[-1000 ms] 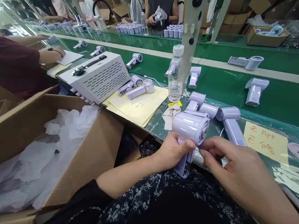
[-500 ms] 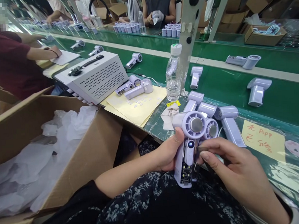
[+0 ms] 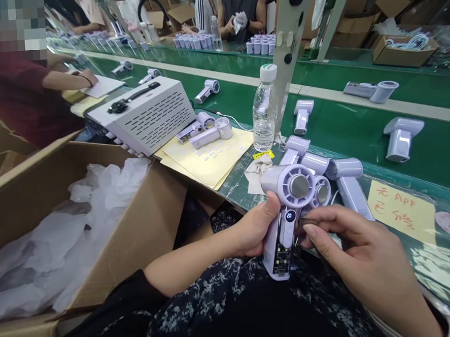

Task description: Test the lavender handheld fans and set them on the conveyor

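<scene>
My left hand (image 3: pixel 257 226) is closed around the handle of a lavender handheld fan (image 3: pixel 271 249). The fan stands nearly upright over my lap, its round head with a silver centre disc facing me. A small display (image 3: pixel 289 216) on the handle reads 20, and below it bare circuit parts show. My right hand (image 3: pixel 355 247) is at the handle's right side, thumb and fingers pinched together. Something small and dark sits between those fingertips; its kind does not show. Right behind the held fan, several more lavender fans (image 3: pixel 348 181) lie on the bench edge.
A water bottle (image 3: pixel 264 115) stands beside a metal post. Left of it are yellow sheets (image 3: pixel 210 169) with two fans and a grey vented box (image 3: pixel 149 117). A carton (image 3: pixel 138 240) of white plastic bags is at my left. Fans lie on the green conveyor (image 3: pixel 332 118); co-workers sit around it.
My view has shifted slightly, so most things appear a little further right. The near fan on the conveyor's right has moved slightly more. Both hands keep nearly the same pose on the fan.
</scene>
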`<state>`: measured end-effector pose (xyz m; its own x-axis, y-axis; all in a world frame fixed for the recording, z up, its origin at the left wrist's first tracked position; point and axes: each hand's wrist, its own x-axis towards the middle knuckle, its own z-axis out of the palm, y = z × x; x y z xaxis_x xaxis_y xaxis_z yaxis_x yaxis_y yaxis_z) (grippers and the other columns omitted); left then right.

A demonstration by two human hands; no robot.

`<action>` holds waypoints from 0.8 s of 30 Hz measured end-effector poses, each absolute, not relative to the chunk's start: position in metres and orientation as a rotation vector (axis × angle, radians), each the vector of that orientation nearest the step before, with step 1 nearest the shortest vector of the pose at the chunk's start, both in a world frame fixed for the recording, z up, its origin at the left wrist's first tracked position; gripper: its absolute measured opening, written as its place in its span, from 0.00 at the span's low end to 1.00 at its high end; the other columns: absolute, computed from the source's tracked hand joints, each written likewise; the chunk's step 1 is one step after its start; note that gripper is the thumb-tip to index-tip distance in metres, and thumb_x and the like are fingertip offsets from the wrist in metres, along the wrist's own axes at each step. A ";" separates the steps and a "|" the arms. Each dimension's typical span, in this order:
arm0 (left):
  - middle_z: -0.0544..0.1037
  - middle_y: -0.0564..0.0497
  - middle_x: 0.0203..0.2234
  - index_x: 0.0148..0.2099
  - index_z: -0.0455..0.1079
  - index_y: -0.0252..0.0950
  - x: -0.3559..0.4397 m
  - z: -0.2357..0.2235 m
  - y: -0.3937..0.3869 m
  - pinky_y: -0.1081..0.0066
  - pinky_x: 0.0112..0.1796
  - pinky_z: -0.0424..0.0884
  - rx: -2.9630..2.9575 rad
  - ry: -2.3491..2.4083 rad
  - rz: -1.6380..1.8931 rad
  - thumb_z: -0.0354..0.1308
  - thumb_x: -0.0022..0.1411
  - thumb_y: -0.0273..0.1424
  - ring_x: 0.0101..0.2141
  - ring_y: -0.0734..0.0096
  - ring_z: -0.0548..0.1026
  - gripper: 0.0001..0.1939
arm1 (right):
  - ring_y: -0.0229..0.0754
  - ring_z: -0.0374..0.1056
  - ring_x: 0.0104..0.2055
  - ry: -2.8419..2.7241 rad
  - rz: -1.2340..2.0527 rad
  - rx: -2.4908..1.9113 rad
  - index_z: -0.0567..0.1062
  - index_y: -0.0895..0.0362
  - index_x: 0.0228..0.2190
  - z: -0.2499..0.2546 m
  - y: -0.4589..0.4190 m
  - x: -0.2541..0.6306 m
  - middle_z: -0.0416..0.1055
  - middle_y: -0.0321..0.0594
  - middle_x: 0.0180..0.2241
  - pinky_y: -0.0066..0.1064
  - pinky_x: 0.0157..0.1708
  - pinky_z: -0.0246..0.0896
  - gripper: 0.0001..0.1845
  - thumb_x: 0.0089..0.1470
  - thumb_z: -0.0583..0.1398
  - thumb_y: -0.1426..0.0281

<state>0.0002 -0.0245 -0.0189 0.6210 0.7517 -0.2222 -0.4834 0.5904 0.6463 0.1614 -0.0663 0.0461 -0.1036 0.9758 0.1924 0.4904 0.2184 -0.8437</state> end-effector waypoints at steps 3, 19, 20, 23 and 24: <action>0.83 0.41 0.36 0.48 0.76 0.31 0.001 -0.018 -0.024 0.67 0.37 0.75 0.594 0.504 0.775 0.64 0.41 0.68 0.39 0.57 0.81 0.48 | 0.37 0.77 0.24 -1.731 0.766 -1.392 0.78 0.52 0.32 0.045 -0.066 0.160 0.79 0.31 0.23 0.21 0.22 0.68 0.05 0.60 0.62 0.69; 0.83 0.40 0.35 0.49 0.77 0.31 0.001 -0.020 -0.025 0.70 0.32 0.73 0.640 0.521 0.702 0.62 0.38 0.71 0.38 0.56 0.82 0.51 | 0.35 0.78 0.27 -1.836 0.694 -1.311 0.79 0.50 0.34 0.045 -0.062 0.167 0.82 0.30 0.28 0.20 0.28 0.71 0.06 0.61 0.62 0.71; 0.83 0.40 0.35 0.49 0.77 0.31 0.001 -0.020 -0.025 0.69 0.33 0.73 0.641 0.513 0.691 0.62 0.38 0.71 0.38 0.56 0.81 0.51 | 0.36 0.78 0.27 -1.847 0.675 -1.300 0.79 0.50 0.34 0.044 -0.062 0.167 0.83 0.30 0.29 0.20 0.28 0.71 0.06 0.61 0.62 0.72; 0.83 0.39 0.36 0.50 0.77 0.31 -0.001 -0.020 -0.024 0.67 0.36 0.74 0.635 0.480 0.660 0.61 0.41 0.70 0.39 0.55 0.81 0.50 | 0.38 0.79 0.29 -1.885 0.620 -1.268 0.79 0.51 0.35 0.041 -0.063 0.168 0.83 0.33 0.31 0.22 0.29 0.73 0.06 0.62 0.62 0.72; 0.83 0.39 0.36 0.50 0.77 0.31 -0.001 -0.020 -0.023 0.66 0.37 0.74 0.624 0.468 0.649 0.61 0.42 0.70 0.40 0.55 0.81 0.50 | 0.39 0.79 0.29 -1.893 0.603 -1.264 0.79 0.51 0.35 0.041 -0.063 0.168 0.83 0.33 0.31 0.23 0.28 0.73 0.06 0.62 0.61 0.72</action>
<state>-0.0007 -0.0232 -0.0199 0.7060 0.6775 -0.2063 -0.4095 0.6282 0.6616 0.1684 -0.0633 0.0408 -0.2147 0.9175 0.3347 0.5550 0.3966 -0.7312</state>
